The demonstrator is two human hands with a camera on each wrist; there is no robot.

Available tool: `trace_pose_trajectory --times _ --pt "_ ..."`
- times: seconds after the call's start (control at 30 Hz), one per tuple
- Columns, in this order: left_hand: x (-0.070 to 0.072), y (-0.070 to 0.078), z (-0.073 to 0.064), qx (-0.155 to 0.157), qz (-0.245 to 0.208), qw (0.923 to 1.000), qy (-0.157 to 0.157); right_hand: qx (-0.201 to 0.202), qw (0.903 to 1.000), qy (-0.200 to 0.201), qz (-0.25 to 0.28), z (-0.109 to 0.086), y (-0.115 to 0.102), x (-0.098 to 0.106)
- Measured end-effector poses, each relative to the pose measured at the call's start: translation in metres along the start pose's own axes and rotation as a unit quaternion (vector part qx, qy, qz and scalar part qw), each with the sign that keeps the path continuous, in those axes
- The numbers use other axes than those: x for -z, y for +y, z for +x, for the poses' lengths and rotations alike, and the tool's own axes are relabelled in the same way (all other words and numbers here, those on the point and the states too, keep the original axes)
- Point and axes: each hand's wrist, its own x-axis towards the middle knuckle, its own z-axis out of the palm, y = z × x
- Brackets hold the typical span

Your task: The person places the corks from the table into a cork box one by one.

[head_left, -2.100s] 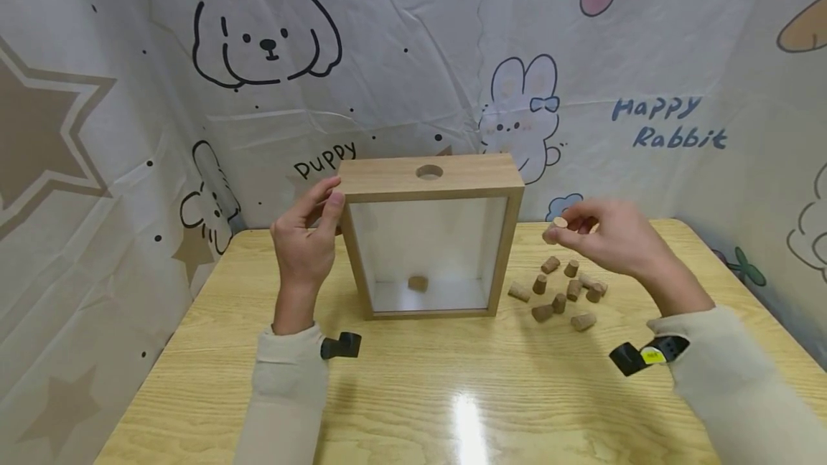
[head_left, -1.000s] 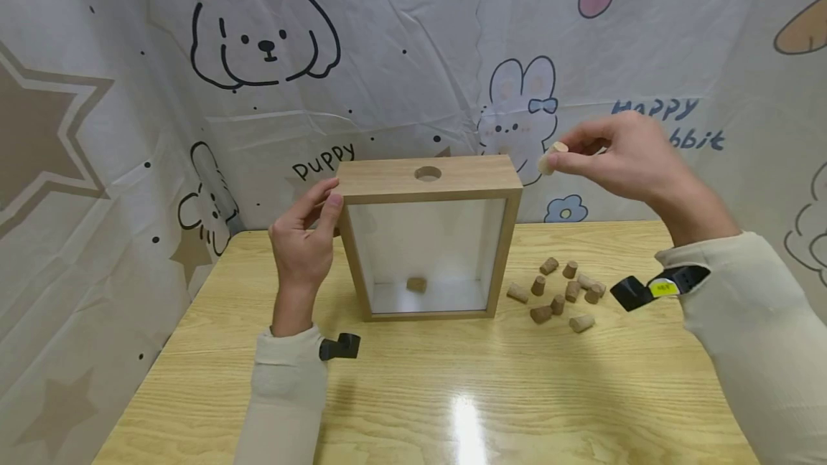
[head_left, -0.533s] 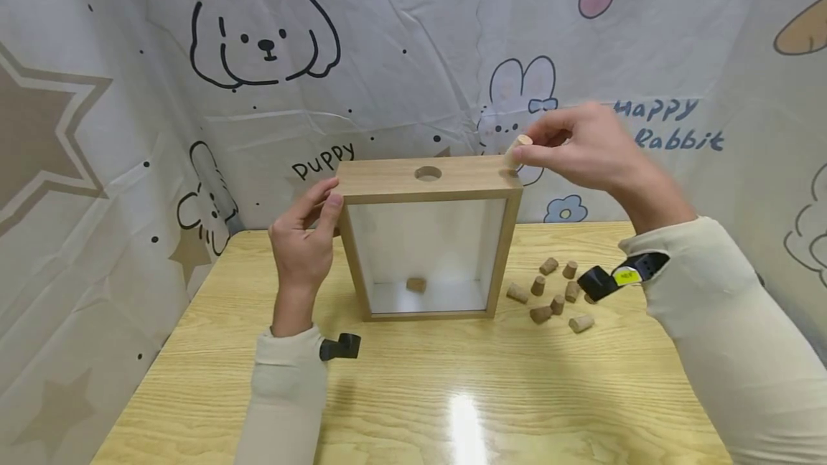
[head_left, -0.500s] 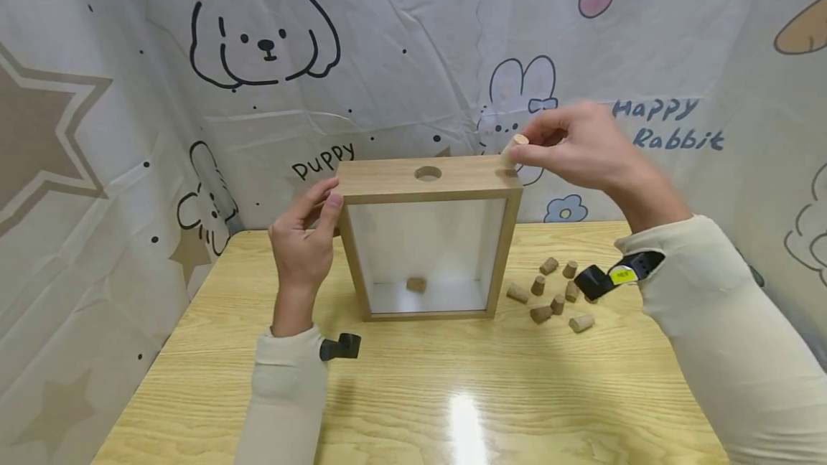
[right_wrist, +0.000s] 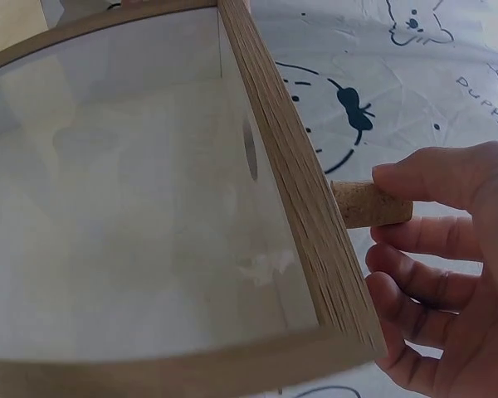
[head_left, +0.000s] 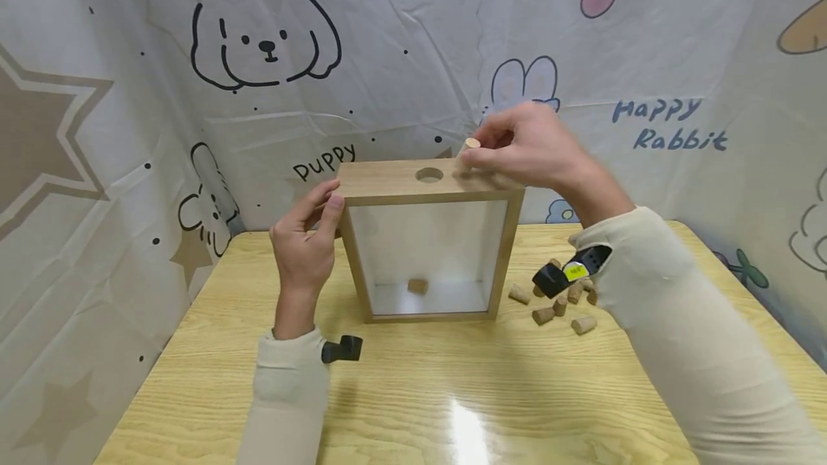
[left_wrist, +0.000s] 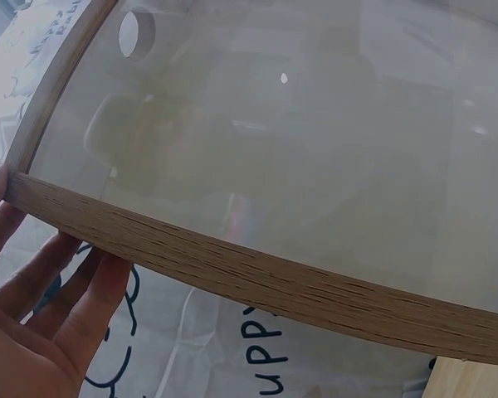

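A wooden box (head_left: 388,179) with a clear front stands upright on the table, a round hole (head_left: 429,175) in its top face. One cork (head_left: 418,285) lies inside on its floor. My left hand (head_left: 302,250) grips the box's upper left corner, thumb in front; the left wrist view shows its fingers (left_wrist: 100,307) around the wooden edge. My right hand (head_left: 526,146) pinches a cork (right_wrist: 372,204) between thumb and forefinger, close over the top face, just right of the hole.
Several loose corks (head_left: 583,325) lie on the table (head_left: 400,393) right of the box, some hidden behind the right wrist's camera (head_left: 562,275). A printed cloth (head_left: 400,77) hangs behind the table.
My right hand has risen from beside the loose corks with a cork and moved left over the box top towards the hole. The left hand has kept its grip on the corner.
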Motion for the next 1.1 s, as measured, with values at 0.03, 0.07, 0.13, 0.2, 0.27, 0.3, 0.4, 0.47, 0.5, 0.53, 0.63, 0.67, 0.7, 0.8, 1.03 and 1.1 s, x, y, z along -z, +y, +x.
trace_pose_trajectory --times 0.03,0.07,0.13,0.2,0.27,0.3,0.4,0.47,0.5,0.53,0.63,0.67,0.7,0.8,1.03,1.1 --pt "0.0 0.0 0.0 -0.001 0.0 1.0 0.0 0.004 1.0 -0.003 0.0 0.001 -0.001 -0.002" --pt "-0.001 0.0 0.0 -0.002 -0.002 1.0 -0.001 0.007 1.0 -0.006 0.002 0.003 -0.002 -0.004" --pt "-0.001 0.0 0.0 -0.003 -0.003 1.0 0.0 0.015 0.9998 -0.011 0.003 0.005 -0.006 -0.007" --pt "-0.001 0.0 0.0 -0.002 -0.004 1.0 0.0 0.016 0.9998 -0.014 0.004 0.008 -0.01 -0.01" --pt "-0.001 0.0 0.0 -0.002 -0.004 1.0 0.002 0.014 0.9998 -0.015 -0.001 0.01 -0.014 -0.013" --pt "-0.002 0.0 0.0 -0.002 -0.002 1.0 0.002 0.016 0.9997 -0.015 -0.006 0.011 -0.016 -0.014" --pt "-0.001 0.001 0.0 -0.002 0.001 1.0 0.002 0.016 0.9994 -0.017 -0.024 0.014 -0.021 -0.017" --pt "-0.001 0.001 0.001 -0.002 0.002 1.0 0.003 0.021 0.999 -0.023 -0.033 0.015 -0.024 -0.019" --pt "-0.001 0.002 0.001 -0.002 0.002 1.0 0.003 0.021 0.9989 -0.028 -0.031 0.015 -0.025 -0.02" --pt "-0.001 0.002 0.001 -0.002 0.002 1.0 0.004 0.021 0.9988 -0.033 -0.028 0.016 -0.026 -0.021" --pt "-0.001 0.003 0.001 -0.001 -0.001 1.0 0.005 0.019 0.9985 -0.046 -0.022 0.017 -0.028 -0.024" --pt "-0.001 0.003 0.0 -0.001 -0.002 1.0 0.005 0.017 0.9984 -0.049 -0.022 0.017 -0.028 -0.024" --pt "-0.001 0.003 0.0 0.0 -0.004 1.0 0.006 0.016 0.9983 -0.052 -0.023 0.017 -0.027 -0.025" --pt "0.0 0.002 0.0 -0.001 -0.005 1.0 0.006 0.014 0.9977 -0.059 -0.031 0.017 -0.026 -0.027" --pt "-0.001 0.002 0.0 -0.004 -0.001 1.0 0.003 0.023 0.9967 -0.066 -0.041 0.018 -0.023 -0.03" --pt "-0.001 0.001 0.0 -0.004 0.001 1.0 0.002 0.028 0.9962 -0.069 -0.047 0.019 -0.023 -0.031"
